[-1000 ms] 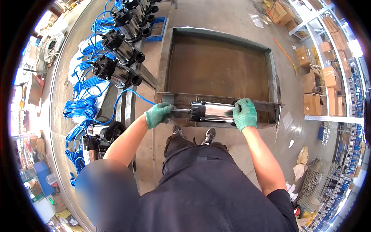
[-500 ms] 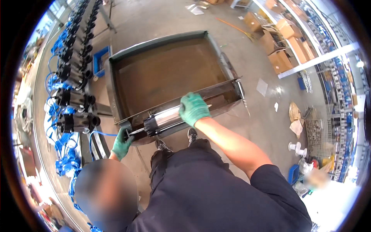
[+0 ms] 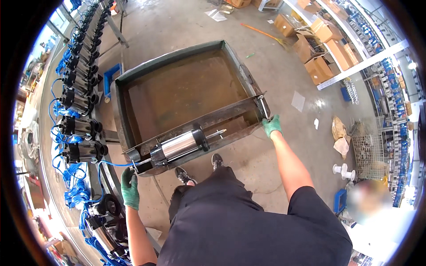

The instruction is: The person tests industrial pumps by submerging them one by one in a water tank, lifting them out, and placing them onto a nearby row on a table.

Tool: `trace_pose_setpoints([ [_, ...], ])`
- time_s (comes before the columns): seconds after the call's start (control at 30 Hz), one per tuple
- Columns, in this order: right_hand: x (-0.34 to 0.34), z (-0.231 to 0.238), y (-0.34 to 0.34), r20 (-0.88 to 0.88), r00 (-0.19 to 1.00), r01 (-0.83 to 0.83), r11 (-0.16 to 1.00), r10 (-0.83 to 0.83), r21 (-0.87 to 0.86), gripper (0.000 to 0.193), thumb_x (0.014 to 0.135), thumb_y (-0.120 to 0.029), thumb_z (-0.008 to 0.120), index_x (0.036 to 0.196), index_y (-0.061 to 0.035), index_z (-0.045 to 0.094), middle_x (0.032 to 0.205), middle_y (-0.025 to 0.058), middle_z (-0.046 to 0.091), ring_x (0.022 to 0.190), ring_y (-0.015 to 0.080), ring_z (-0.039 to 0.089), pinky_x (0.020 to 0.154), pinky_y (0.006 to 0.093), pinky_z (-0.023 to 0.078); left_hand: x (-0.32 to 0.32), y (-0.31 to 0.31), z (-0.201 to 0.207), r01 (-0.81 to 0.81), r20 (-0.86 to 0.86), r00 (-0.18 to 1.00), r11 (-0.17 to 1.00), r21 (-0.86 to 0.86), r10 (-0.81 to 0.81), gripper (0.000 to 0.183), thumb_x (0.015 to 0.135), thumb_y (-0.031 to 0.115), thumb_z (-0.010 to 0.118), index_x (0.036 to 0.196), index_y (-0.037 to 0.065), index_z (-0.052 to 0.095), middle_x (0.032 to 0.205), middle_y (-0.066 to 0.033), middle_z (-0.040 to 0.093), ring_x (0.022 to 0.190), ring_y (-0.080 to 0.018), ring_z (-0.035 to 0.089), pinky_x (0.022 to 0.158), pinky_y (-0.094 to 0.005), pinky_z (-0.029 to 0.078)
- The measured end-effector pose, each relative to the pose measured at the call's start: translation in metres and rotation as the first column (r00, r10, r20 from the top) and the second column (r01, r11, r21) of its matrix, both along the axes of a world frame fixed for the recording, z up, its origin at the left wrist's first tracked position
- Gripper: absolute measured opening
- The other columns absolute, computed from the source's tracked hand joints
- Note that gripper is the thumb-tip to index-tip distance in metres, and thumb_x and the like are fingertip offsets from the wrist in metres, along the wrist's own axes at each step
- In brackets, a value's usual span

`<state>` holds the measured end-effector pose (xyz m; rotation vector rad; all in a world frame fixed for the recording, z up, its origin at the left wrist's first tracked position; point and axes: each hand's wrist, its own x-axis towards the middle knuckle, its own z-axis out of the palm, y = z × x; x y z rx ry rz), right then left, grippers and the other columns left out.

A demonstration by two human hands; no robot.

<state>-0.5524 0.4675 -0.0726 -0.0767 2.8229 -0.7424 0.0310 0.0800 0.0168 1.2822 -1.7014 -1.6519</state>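
Note:
A silver cylindrical pump [image 3: 179, 146] with black ends lies along the trough at the near side of a rectangular tank [image 3: 116, 111] of brown water. A thin metal rod [image 3: 216, 134] sticks out from its right end; a blue cable [image 3: 116, 164] runs off from its left. My right hand [image 3: 272, 126], in a green glove, is closed around the lower end of a metal lever [image 3: 263, 107] at the trough's right end. My left hand [image 3: 130, 190], also gloved, curls at a small metal handle [image 3: 134, 166] at the left end; its grip is partly hidden.
Several similar pumps [image 3: 84, 152] and blue cable coils [image 3: 76, 193] line the bench [image 3: 60, 208] at left. A blue crate [image 3: 108, 80] stands behind the tank. At right are shelving [image 3: 355, 66], cardboard boxes [image 3: 318, 71], a wire basket [image 3: 368, 148] and a blurred person [image 3: 368, 217].
My right hand has left the pump's body and moved right to the lever. My left hand has stayed at the left end. A blurred round shape at lower left is gone, uncovering pumps there.

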Motion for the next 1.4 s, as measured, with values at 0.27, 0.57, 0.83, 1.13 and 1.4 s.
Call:
trace_pose_setpoints([
  [0.27,0.111,0.14,-0.089,0.539,0.714,0.186,0.622,0.446,-0.761,0.017,0.104,-0.026,0.06,0.112,-0.0113,0.055,0.083,0.002,0.061,0.065,0.0194,0.061,0.066,0.0381,0.056,-0.119,0.067,0.105,0.153,-0.159,0.973,0.982,-0.113,-0.17,0.049,0.101,-0.003,0.057,0.148,0.002,0.046,0.124,-0.0088,0.064,0.113,-0.0157,0.061,0.101,-0.0297,0.049],
  [0.57,0.3,0.163,-0.195,0.009,0.374,-0.756,0.31,0.927,-0.577,0.047,0.093,-0.019,0.071,0.135,-0.0043,0.055,0.114,0.0211,0.067,0.103,0.0401,0.066,0.091,0.0464,0.053,-0.192,0.096,0.149,-0.102,-0.332,0.94,0.994,-0.041,0.083,0.026,0.109,0.018,0.05,0.129,0.004,0.057,0.091,-0.0018,0.062,0.076,-0.0086,0.057,0.071,-0.0244,0.049],
  [0.83,0.258,0.188,-0.206,-0.562,0.321,-0.947,0.255,0.762,-0.195,0.023,0.089,-0.009,0.07,0.112,-0.0075,0.065,0.101,0.0143,0.067,0.094,0.0361,0.065,0.086,0.047,0.054,-0.056,-0.003,0.047,-0.583,-0.193,0.577,0.566,0.583,0.794,0.017,0.1,0.025,0.054,0.095,0.01,0.06,0.063,0.004,0.039,0.049,-0.0107,0.031,0.045,-0.029,0.026],
  [1.13,0.209,0.18,-0.258,-0.059,0.4,-0.916,0.401,0.915,-0.002,0.022,0.091,-0.025,0.066,0.105,-0.0092,0.072,0.102,0.015,0.072,0.094,0.0367,0.07,0.082,0.0452,0.056,-0.023,-0.049,-0.004,-0.408,0.045,0.869,0.661,0.63,0.494,0.046,0.108,0.049,0.048,0.089,0.01,0.063,0.065,-0.0008,0.058,0.042,-0.008,0.036,0.038,-0.0256,0.027],
  [1.4,0.211,0.173,-0.261,-0.091,0.458,-0.889,0.457,0.884,-0.032,0.016,0.09,-0.021,0.068,0.098,-0.0077,0.073,0.098,0.0158,0.073,0.089,0.0369,0.07,0.079,0.043,0.057,-0.027,-0.06,-0.006,-0.297,0.054,0.931,0.662,0.688,0.361,0.039,0.106,0.047,0.055,0.091,0.011,0.061,0.064,-0.001,0.058,0.041,-0.0078,0.037,0.038,-0.0239,0.026],
])
